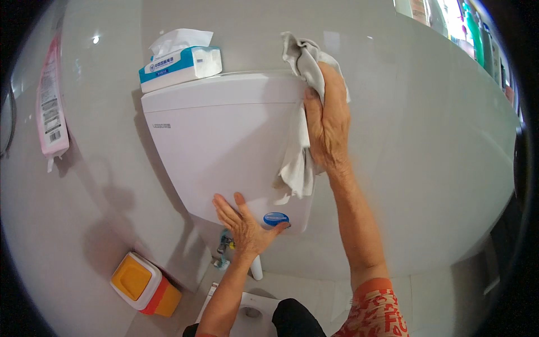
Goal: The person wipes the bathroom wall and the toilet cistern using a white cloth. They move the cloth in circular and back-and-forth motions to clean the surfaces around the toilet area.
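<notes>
The right hand (pixel 328 132) has its grip closed on the grey cloth (pixel 299 168), at two o'clock on the cistern (pixel 224 135) — likely light, limp and best held bunched. At six o'clock, the left hand (pixel 244 227) lies spread against the front, which looks stiff, smooth, perhaps slippery. The right fingertips are hidden — so is the cloth's underside.
</notes>
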A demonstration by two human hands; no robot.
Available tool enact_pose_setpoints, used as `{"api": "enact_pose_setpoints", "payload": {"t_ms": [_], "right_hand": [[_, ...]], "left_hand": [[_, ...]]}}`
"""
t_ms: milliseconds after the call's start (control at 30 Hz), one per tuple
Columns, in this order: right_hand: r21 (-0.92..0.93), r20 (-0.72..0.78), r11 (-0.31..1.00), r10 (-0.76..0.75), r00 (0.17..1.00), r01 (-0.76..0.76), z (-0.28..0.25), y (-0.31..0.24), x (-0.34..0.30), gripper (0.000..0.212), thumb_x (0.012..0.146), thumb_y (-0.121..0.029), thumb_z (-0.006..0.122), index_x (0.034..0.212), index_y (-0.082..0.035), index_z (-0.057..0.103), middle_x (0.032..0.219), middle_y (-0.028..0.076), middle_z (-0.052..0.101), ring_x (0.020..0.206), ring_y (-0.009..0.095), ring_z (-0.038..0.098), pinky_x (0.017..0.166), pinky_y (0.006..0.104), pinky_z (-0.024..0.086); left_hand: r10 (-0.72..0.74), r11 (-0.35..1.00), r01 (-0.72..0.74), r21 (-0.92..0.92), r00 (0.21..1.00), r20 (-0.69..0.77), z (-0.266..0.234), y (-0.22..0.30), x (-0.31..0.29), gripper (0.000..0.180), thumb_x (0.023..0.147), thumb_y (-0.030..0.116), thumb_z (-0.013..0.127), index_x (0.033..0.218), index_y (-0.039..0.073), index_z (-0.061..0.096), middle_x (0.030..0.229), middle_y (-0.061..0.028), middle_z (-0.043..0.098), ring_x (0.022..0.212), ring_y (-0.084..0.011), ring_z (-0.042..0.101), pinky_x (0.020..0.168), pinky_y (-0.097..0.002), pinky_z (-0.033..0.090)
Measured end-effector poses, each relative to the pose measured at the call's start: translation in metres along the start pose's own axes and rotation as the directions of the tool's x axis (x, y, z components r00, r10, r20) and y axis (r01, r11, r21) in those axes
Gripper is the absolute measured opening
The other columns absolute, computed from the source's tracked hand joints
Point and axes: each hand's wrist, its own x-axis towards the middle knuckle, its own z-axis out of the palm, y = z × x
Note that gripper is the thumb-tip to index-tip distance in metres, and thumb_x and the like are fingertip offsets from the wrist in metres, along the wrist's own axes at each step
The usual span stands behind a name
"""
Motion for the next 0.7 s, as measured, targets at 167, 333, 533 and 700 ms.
{"api": "enact_pose_setpoints", "payload": {"t_ms": [167,333,533,700], "right_hand": [[0.203,-0.051,0.947,0.264,0.963,-0.249,-0.005,0.011,-0.044,0.049,0.088,-0.007,0.045,0.135,0.003,0.034,0.135,0.023,0.040,0.124,0.034,0.040,0.104,0.0395,0.031],[0.329,0.162,0.777,0.514,0.842,-0.538,-0.011,0.004,-0.127,0.054,0.090,-0.014,0.043,0.139,0.003,0.027,0.136,0.023,0.036,0.126,0.034,0.036,0.106,0.0403,0.027],[0.445,0.177,0.641,0.622,0.763,-0.626,-0.021,-0.001,-0.201,0.050,0.090,-0.010,0.042,0.137,0.003,0.031,0.138,0.022,0.035,0.128,0.034,0.033,0.108,0.0401,0.023],[0.464,0.174,0.660,0.585,0.792,-0.590,-0.015,0.019,-0.142,0.048,0.091,-0.010,0.040,0.137,0.000,0.034,0.137,0.016,0.039,0.125,0.027,0.037,0.106,0.0346,0.026]], "left_hand": [[0.038,0.999,-0.038,-0.004,0.998,-0.043,0.002,0.001,0.001,0.143,0.051,0.062,0.079,0.142,0.017,-0.022,0.141,-0.0356,-0.022,0.133,-0.0500,-0.014,0.104,-0.0624,0.000],[0.061,0.997,-0.058,0.043,0.996,-0.068,0.003,-0.010,0.001,0.140,0.054,0.067,0.074,0.142,0.013,-0.021,0.141,-0.0361,-0.021,0.133,-0.0507,-0.013,0.104,-0.0629,0.001],[0.008,0.998,-0.006,0.058,0.999,-0.037,0.008,-0.003,-0.001,0.144,0.051,0.061,0.080,0.142,0.008,-0.018,0.143,-0.0326,-0.020,0.135,-0.0470,-0.013,0.105,-0.0617,0.000],[0.076,0.993,-0.072,0.094,0.996,-0.038,0.002,-0.009,0.000,0.146,0.050,0.062,0.080,0.142,0.008,-0.020,0.140,-0.0350,-0.023,0.133,-0.0489,-0.015,0.102,-0.0640,-0.001]]}}
